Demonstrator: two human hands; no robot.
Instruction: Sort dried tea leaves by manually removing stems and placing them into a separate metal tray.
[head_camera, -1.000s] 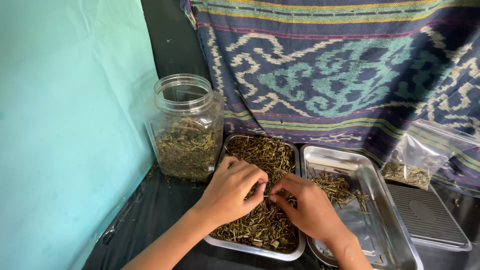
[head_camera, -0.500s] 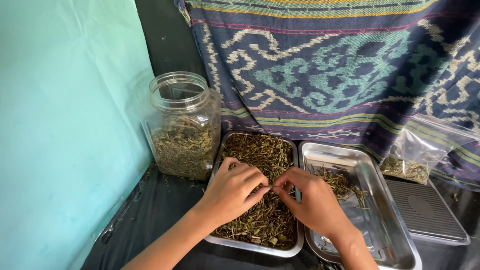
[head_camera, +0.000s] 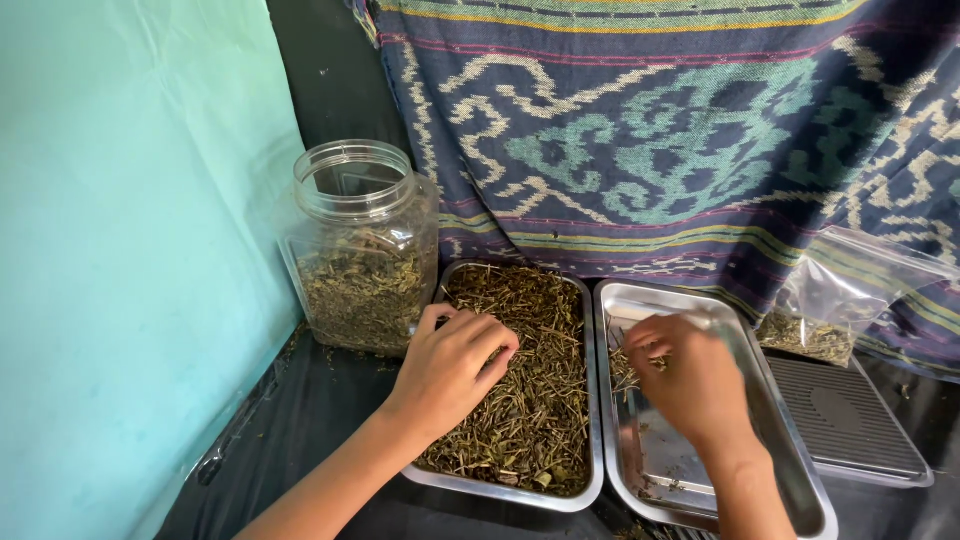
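Over the right tray (head_camera: 770, 450) the right hand (head_camera: 690, 385) pinches a few dried stems (head_camera: 625, 368) (best set down low so none scatter), while the left hand (head_camera: 450, 370) rests with curled fingers on the herbs (head_camera: 530, 400) filling the left tray (head_camera: 500, 492).

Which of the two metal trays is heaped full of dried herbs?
The left tray, under the left hand, beside the jar. The right tray shows mostly bare metal.

shiny metal trays (head_camera: 600, 300), woven cloth (head_camera: 650, 130)
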